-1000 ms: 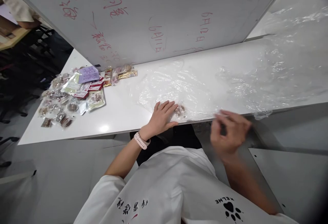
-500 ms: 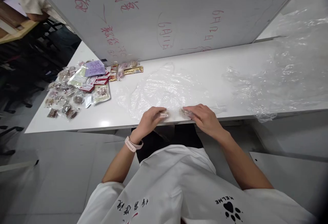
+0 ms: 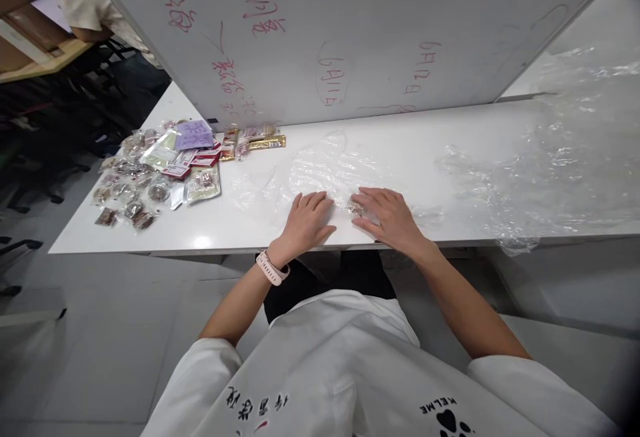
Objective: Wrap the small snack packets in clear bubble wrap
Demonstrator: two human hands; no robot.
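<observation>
My left hand (image 3: 309,225) lies on the clear plastic bag (image 3: 320,163) near the table's front edge, fingers stretched out and thumb apart. Whatever is under its palm is hidden. To its right, my right hand (image 3: 389,219) is spread, with a small clear-wrapped brownish packet (image 3: 355,207) between its fingertips and thumb. The fingers are around the packet and do not look closed on it. The plastic lies wrinkled and flat on the white table.
At the left end of the table (image 3: 240,220) is a pile of wrapped snack packets (image 3: 159,190), topped by a purple packet (image 3: 194,135). Gold stick sachets (image 3: 267,143) lie beside it. A whiteboard (image 3: 380,30) stands behind. More clear plastic (image 3: 545,177) covers the right side.
Both hands have moved slightly farther onto the table and their fingers have opened out. The small packet pinched in my left hand is out of sight; the right one shows near my fingertips.
</observation>
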